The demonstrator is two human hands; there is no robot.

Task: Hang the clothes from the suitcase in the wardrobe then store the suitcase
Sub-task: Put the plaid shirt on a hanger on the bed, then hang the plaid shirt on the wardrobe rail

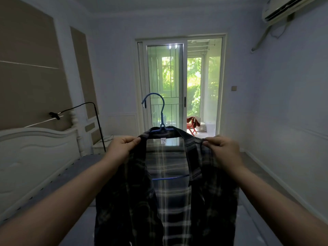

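A dark plaid shirt (168, 192) hangs open on a blue plastic hanger (160, 114), held up in front of me at chest height. The hanger's hook points up and curls to the left; its lower bar shows across the shirt's inside. My left hand (122, 146) pinches the shirt's left shoulder beside the collar. My right hand (221, 150) pinches the right shoulder the same way. Neither the suitcase nor the wardrobe is in view.
A bed with a white headboard (35, 153) and grey-blue cover lies at the left and below the shirt. A black floor lamp (95, 121) stands by a small white bedside table (101, 146). Straight ahead a sliding glass door (179, 86) opens to a balcony. An air conditioner (284, 9) hangs top right.
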